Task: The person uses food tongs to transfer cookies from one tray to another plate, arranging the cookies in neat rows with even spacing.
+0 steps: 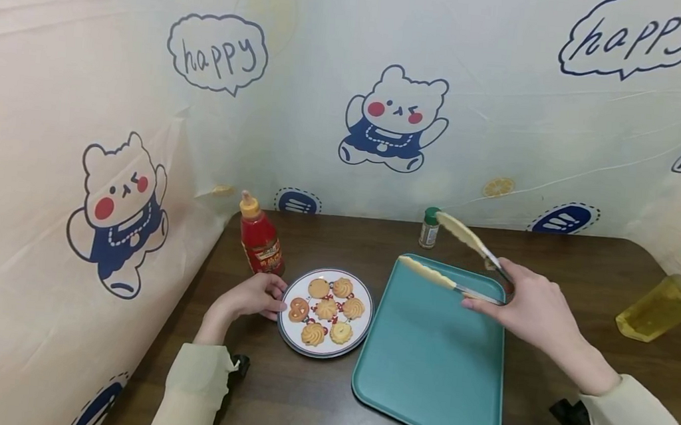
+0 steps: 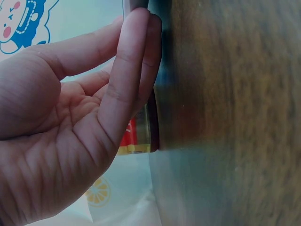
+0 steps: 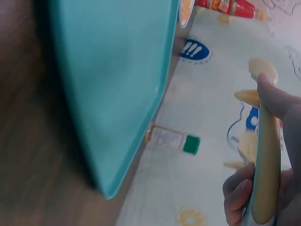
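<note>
My left hand (image 1: 250,297) pinches the left rim of a round white plate (image 1: 358,331) with a dark-edged border. Several cookies (image 1: 326,309) lie on it, among them a pretzel-shaped one (image 1: 299,310) near my fingers. In the left wrist view the thumb and fingertips of that hand (image 2: 80,103) come together at the plate's edge. Above the far end of a teal tray (image 1: 433,360), my right hand (image 1: 534,306) grips a pair of tongs (image 1: 461,233) with cream tips and metal arms. The tongs' arms stand apart, with nothing between the tips.
A red sauce bottle (image 1: 263,243) with a yellow cap stands behind my left hand. At the table's back is a small green-capped seasoning jar (image 1: 429,229). A bottle of yellow oil (image 1: 663,308) stands at the right. Printed sheeting (image 1: 313,103) rises along the back and left edges.
</note>
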Demonstrator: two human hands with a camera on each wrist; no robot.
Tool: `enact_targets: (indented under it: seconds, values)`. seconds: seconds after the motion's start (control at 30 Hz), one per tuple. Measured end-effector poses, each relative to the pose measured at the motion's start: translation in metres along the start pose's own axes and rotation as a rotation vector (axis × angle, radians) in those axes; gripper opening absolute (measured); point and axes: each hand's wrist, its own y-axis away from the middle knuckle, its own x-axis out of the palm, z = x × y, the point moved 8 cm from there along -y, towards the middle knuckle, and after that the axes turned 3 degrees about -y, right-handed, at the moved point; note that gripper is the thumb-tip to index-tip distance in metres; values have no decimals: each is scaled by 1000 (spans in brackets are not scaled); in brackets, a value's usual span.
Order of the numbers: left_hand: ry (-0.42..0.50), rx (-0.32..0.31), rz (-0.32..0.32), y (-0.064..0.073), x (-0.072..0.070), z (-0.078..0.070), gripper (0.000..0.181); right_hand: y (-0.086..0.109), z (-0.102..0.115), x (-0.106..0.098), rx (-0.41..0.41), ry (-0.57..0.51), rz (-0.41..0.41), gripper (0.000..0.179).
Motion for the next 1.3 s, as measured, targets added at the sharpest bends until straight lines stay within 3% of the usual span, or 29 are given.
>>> enact_targets:
  seconds: [0.2,0.47,0.63,0.83,1.07,1.3]
  values:
    - [-8,-3,-5,0,0,1,40,10,-43,-9,208,-102,-30,63]
    - [-6,-3,-11,-1,-1,0,40,31,-97,-7,477,-246,-2,88]
    - [-7,2,-8,-1,0,0,39,47,-119,2,609,-293,30,93]
    - [-5,-2,-11,-2,0,1,39,64,-142,14,697,-278,59,97]
    - [-6,-5,-10,-2,0,3,40,76,-158,27,759,-276,84,72]
    - [-9,-3,-11,-2,0,2,39,81,-158,32,749,-273,75,65]
